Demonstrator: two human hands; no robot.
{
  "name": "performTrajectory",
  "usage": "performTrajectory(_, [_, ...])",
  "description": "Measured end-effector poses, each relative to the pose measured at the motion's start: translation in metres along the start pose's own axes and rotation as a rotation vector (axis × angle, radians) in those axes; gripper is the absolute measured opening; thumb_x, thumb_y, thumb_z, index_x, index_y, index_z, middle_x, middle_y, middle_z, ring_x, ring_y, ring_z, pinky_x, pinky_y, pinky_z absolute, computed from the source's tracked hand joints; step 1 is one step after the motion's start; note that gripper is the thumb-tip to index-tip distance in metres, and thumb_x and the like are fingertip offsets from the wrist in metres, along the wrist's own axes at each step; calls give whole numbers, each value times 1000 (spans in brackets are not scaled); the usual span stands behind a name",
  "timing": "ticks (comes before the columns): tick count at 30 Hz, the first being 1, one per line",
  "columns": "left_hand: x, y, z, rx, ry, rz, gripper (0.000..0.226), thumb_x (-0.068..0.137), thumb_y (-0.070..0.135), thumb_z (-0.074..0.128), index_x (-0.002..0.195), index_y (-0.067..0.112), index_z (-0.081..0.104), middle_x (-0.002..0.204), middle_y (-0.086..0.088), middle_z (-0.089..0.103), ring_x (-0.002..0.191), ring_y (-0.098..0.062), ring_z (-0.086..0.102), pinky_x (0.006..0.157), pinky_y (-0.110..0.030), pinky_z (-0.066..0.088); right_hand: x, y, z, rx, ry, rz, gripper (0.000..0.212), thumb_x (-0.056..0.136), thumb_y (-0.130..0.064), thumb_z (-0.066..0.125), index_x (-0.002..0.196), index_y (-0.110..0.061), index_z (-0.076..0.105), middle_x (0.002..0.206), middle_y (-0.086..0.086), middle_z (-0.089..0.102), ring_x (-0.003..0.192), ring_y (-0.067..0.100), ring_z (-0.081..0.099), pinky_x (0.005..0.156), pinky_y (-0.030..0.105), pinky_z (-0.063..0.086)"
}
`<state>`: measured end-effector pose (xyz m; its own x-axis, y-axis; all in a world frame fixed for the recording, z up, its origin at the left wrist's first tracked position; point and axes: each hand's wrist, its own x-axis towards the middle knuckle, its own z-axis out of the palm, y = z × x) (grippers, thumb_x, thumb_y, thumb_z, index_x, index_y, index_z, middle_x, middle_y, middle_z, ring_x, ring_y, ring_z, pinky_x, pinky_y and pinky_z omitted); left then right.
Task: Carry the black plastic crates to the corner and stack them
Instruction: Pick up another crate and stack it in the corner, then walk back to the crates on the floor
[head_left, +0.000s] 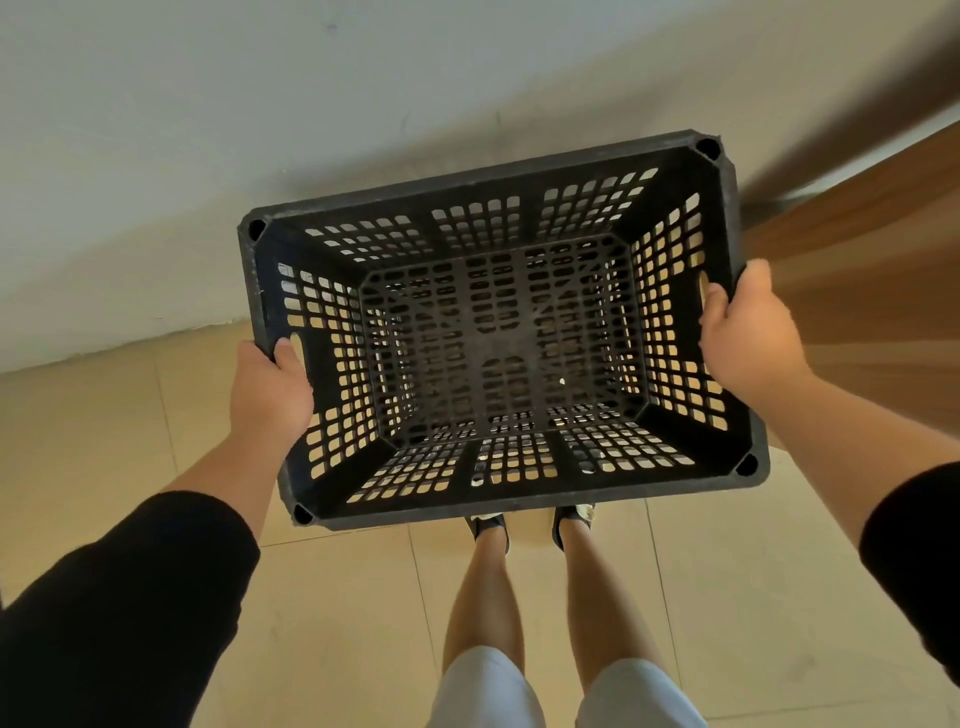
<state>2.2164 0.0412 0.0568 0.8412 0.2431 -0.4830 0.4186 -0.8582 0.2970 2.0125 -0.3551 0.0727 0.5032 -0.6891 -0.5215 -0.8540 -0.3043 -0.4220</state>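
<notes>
Carrying one empty crate toward the wall

Held off the floor at about waist height, one black plastic crate (498, 332) is seen from above, open side up, nothing inside, slightly skewed to the view. Its left short end is grasped by the left hand (270, 389), thumb hooked over the rim beside the handle slot; the right short end is grasped by the right hand (748, 332), fingers wrapped over the rim at the slot. Both grips are clenched on the crate. Below it, tiled floor (156, 467), bare legs and dark shoes (488, 525) are visible. A white wall (208, 130) meets the floor just ahead; a brown wooden surface (857, 249) is blurred at right.

Step judged: carry phase, placement not yet done. No other crate or stack is in view, so the target corner cannot be confirmed. Next move likely calls for a level two-handed lowering, rims aligned if a stack is there.
</notes>
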Motion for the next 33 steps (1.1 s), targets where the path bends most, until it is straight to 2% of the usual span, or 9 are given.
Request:
performTrajectory(3, [-1,10,-11,91,-105,-76,39,115,37,38,142,10,37,116,-16,59,97,-33,62,80,-47,50,0,-13,-8,-90,-99,68,19,114,-27,39,125,-14,33,91,12,62,83,33,69,61,38,51])
performTrajectory(6, [-11,24,-21,157,-163,-130,57,109,33,55,155,11,30,141,-19,52,120,-41,59,94,-53,52,-5,-28,-25,-150,-262,218,41,113,-27,43,145,-8,27,116,17,57,111,38,65,93,51,56])
performTrajectory(9, [-37,35,-30,326,-157,-1,78,101,28,65,164,13,22,158,-20,36,139,-46,45,108,-58,47,-26,-38,-36,-261,-261,259,58,108,-30,51,155,-9,24,143,23,50,129,44,54,105,57,51])
performTrajectory(12, [-85,49,-41,480,-248,149,88,100,31,64,169,20,10,169,-15,21,148,-42,31,118,-59,37,-67,-55,-37,-351,-275,190,72,104,-31,53,162,-11,15,159,24,34,143,46,38,114,58,40])
performTrajectory(16, [-152,70,-51,525,-474,358,77,103,37,58,169,23,19,172,-10,18,152,-38,30,122,-53,34,-127,-86,-47,-279,-367,118,69,105,-34,50,162,-15,17,165,20,26,147,47,32,117,59,37])
performTrajectory(19, [-194,84,-67,567,-564,509,72,106,37,54,168,23,22,171,-6,18,149,-34,35,119,-49,38,-171,-94,-67,-221,-396,120,64,105,-34,48,162,-19,21,164,16,30,146,46,34,116,59,38])
performTrajectory(24, [-245,99,-98,725,-594,754,67,108,36,50,167,23,23,172,-4,16,149,-31,33,117,-51,40,-249,-78,-102,-122,-284,176,53,103,-27,47,154,-24,33,151,12,45,136,39,44,108,54,47])
performTrajectory(28, [-281,111,-127,816,-577,990,68,109,36,48,168,23,17,173,-3,15,151,-29,30,115,-52,41,-315,-65,-119,-19,-118,252,56,107,-24,44,161,-25,27,155,11,45,140,37,44,111,52,45])
performTrajectory(33, [-323,117,-156,929,-537,1229,68,109,36,47,169,21,18,173,-5,18,152,-31,31,117,-52,39,-389,-54,-118,126,-6,364,64,107,-36,45,166,-25,20,161,13,41,144,42,41,113,53,43])
